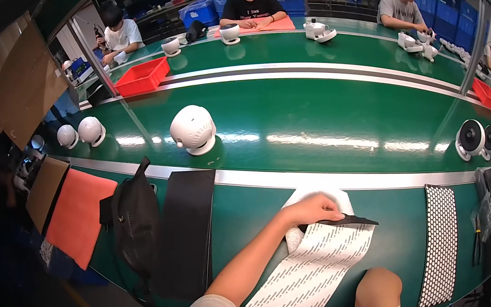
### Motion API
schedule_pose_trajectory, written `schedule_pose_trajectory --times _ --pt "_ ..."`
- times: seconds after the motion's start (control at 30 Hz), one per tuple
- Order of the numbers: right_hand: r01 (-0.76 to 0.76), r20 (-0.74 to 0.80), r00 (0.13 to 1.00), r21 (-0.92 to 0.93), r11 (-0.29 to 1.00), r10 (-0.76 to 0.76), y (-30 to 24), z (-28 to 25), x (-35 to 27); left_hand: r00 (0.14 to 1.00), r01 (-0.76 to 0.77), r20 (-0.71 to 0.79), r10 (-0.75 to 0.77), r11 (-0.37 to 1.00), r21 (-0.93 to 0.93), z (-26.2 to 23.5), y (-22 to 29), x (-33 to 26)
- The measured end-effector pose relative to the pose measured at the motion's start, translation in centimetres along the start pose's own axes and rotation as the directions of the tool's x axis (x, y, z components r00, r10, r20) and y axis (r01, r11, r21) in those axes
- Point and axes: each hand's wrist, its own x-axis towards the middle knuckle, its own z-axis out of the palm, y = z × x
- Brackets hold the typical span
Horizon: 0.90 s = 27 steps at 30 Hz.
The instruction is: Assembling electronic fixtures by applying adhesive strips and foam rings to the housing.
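My left hand [315, 209] reaches across the green workbench with fingers closed on the black edge of a sheet [312, 271]. The sheet is white with printed rows on the face I see and black on its turned-up edge. It slopes down toward my body. Behind and under my left hand is a white rounded thing [342, 197], mostly covered by the hand and sheet, so its kind is unclear. My bent right arm [378, 293] shows at the lower edge, with its hand out of sight.
A black mat [187, 233], a black bag [137, 222] and an orange sheet [80, 212] lie left. A strip of white dots [438, 245] lies right. White round-headed devices [193, 129] stand on the green conveyor [316, 110]. Red bins [143, 77] and several co-workers are beyond.
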Motion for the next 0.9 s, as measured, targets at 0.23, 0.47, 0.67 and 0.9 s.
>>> schedule_pose_trajectory --times 0.23,0.47,0.67,0.9 --pt "0.011 -0.004 1.0 -0.021 1.0 -0.011 -0.1 -0.2 0.1 0.998 0.051 0.037 -0.053 0.998 0.042 -0.2 0.1 0.2" --pt "-0.032 0.029 0.999 -0.065 0.997 0.034 0.5 -0.1 0.3 1.0 0.01 -0.002 -0.009 1.0 0.019 -0.1 0.7 0.0" --pt "-0.004 -0.015 1.0 -0.014 1.0 0.003 0.6 -0.1 0.6 1.0 0.027 0.011 -0.027 0.999 0.016 0.1 1.0 0.0" --pt "0.025 -0.013 1.0 -0.088 0.996 -0.026 1.2 0.4 0.1 0.999 0.035 0.016 -0.036 0.996 0.078 -0.1 1.6 -0.3"
